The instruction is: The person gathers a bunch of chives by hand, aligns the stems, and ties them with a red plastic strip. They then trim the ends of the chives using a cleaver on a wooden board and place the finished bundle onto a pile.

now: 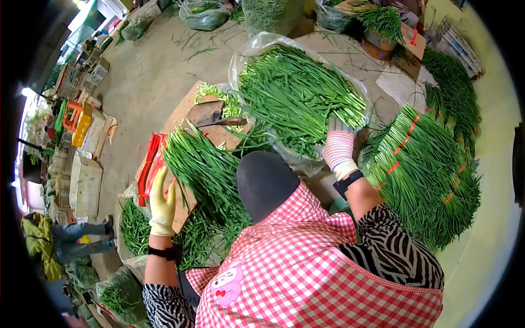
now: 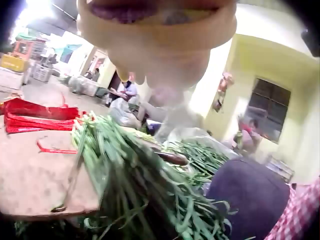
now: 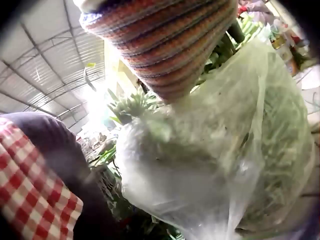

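My left hand, in a pale yellow glove, is raised with fingers extended beside the wooden board and holds nothing. Just right of it, a loose heap of garlic chives lies across the board, leaves trailing toward my lap. Red ties lie bundled at the board's far end. My right hand, in a striped glove with grey fingertips, reaches onto the pale stem ends of a big pile of chives. That pile sits in an open clear plastic bag. The right wrist view hides these fingertips behind the glove.
A knife with a dark handle rests on the board among cut stem ends. Tied chive bundles are stacked on my right by the wall. Crates and a person in a green jacket are at the left.
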A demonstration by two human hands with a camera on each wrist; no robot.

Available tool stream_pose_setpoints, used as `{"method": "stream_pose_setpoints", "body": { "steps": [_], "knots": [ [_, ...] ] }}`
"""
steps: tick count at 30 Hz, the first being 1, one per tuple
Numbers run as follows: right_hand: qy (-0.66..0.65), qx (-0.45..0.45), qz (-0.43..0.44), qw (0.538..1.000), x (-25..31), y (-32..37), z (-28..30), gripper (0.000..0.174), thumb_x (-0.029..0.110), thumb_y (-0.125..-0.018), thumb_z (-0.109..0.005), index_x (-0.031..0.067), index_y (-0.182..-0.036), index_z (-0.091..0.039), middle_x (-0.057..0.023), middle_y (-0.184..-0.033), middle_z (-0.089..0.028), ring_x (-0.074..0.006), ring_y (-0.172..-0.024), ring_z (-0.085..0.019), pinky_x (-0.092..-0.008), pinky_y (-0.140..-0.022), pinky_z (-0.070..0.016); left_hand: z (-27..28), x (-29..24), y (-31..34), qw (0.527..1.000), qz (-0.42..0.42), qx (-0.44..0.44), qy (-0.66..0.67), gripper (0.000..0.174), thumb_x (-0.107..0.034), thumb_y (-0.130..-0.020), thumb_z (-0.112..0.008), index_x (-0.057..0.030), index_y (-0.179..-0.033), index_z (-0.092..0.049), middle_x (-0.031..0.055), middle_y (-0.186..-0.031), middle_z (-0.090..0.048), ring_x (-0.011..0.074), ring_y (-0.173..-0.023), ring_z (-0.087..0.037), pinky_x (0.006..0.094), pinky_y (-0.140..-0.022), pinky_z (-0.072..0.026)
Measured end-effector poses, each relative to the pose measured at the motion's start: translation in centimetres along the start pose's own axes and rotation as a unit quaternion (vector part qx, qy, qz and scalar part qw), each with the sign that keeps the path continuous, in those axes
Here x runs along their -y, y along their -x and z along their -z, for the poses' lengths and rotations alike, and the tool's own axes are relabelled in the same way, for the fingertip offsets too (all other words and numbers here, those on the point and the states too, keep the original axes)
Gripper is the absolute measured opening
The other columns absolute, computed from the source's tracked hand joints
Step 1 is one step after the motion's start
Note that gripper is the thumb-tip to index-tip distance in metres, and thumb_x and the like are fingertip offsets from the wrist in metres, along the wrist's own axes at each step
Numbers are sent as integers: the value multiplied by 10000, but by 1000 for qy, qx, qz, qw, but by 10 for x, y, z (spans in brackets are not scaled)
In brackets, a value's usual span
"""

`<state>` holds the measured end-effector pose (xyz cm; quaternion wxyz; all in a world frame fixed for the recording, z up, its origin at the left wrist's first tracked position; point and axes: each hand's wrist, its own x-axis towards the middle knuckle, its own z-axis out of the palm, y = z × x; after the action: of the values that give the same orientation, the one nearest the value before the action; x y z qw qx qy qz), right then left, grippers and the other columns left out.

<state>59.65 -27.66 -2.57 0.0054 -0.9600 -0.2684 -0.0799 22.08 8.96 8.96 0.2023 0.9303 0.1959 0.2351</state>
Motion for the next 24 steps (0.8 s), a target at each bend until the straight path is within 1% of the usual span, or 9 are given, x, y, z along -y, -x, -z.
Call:
{"method": "stream_pose_setpoints", "body": {
  "steps": [5,9,13,17,18,20,22,23,24],
  "knots": [
    [-68,69,-33,995,-27,-25,-16,907,409,-719,-900,-23,-1423,-525,-211,-1147,-705,-364,-1015,-708,-430,-890,-583,-18,-57,-48,995,-60,82,-13,522,-11,-906,-709,-29,-1416,-596,186,-1425,-620,360,-1382,-544,429,-1171,-420],
    [-60,165,9,984,-43,-51,4,245,163,-853,-702,35,-1060,-735,-231,-1043,-742,-373,-972,-735,-467,-831,-600,-35,-91,-87,979,-144,144,-8,524,-44,-922,-707,-26,-1430,-582,197,-1439,-607,364,-1402,-523,433,-1175,-414],
    [-100,186,-31,977,-49,-73,54,289,210,-875,-657,34,-1093,-728,-200,-1087,-747,-392,-1040,-708,-469,-916,-569,-63,-121,-122,961,-209,179,40,517,-67,-904,-731,-32,-1403,-599,186,-1406,-629,356,-1367,-554,440,-1143,-450],
    [-194,191,15,962,-61,-87,85,362,264,-884,-658,-24,-1100,-693,-269,-1008,-734,-408,-997,-705,-477,-889,-561,-88,-146,-144,943,-264,193,51,469,-103,-911,-728,-41,-1365,-624,183,-1370,-646,376,-1323,-577,443,-1106,-478],
    [-299,251,-40,920,-63,-91,85,396,299,-884,-677,-43,-1083,-683,-266,-966,-733,-403,-941,-709,-473,-866,-556,-90,-155,-148,942,-263,203,58,460,-98,-914,-723,-42,-1360,-624,173,-1363,-652,381,-1308,-584,443,-1103,-479],
    [-352,240,-40,904,-69,-92,83,379,280,-899,-678,-55,-1073,-653,-163,-769,-705,-254,-656,-675,-393,-633,-540,-98,-162,-155,936,-280,204,66,458,-93,-920,-714,-44,-1365,-620,171,-1358,-655,380,-1297,-591,443,-1095,-484],
    [-328,155,-20,932,-71,-90,72,363,270,-900,-681,-46,-1077,-652,-120,-719,-679,-220,-597,-632,-380,-583,-510,-105,-163,-158,936,-279,204,63,459,-90,-922,-710,-45,-1369,-617,176,-1354,-656,381,-1296,-591,443,-1089,-488],
    [-398,205,-45,893,-73,-88,67,377,282,-884,-689,-41,-1074,-652,-114,-705,-661,-237,-583,-609,-386,-578,-502,-108,-164,-161,935,-283,204,61,459,-88,-923,-708,-46,-1371,-615,179,-1352,-656,382,-1295,-591,444,-1086,-489],
    [-366,241,-64,897,-69,-87,64,402,316,-881,-697,-44,-1058,-663,-203,-820,-718,-342,-776,-698,-446,-758,-559,-110,-163,-162,935,-282,205,62,458,-94,-924,-706,-46,-1370,-616,192,-1338,-659,388,-1274,-603,442,-1078,-496]
  ]
}}
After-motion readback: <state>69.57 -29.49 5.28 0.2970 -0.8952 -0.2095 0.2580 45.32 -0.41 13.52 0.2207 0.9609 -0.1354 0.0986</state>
